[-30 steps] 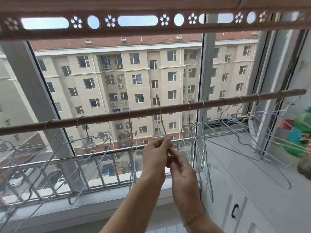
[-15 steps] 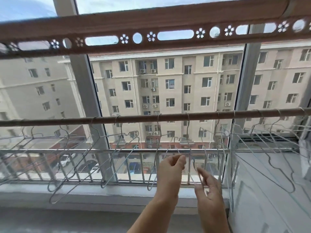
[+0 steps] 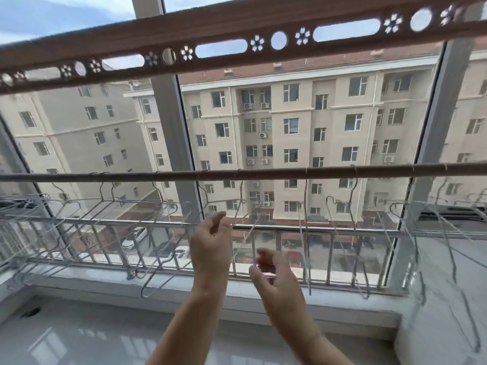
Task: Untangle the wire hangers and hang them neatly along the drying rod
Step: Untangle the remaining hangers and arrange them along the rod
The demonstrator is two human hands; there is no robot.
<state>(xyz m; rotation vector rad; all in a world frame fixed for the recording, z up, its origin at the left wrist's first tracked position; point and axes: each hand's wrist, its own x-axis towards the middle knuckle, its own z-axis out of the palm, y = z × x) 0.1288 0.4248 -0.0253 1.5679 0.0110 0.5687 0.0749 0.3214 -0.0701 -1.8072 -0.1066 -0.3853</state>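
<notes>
- The left hand has its grip pinched on a wire hanger hooked on the rod above.
- The right hand is curled lower, beside it; I cannot tell whether its grip holds anything.

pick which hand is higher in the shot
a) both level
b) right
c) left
c: the left hand reaches up to the top bar of the railing, while the right hand sits below it.

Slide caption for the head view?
Left hand and right hand at a wire hanger hooked on the drying rod, other hangers alongside.
</notes>
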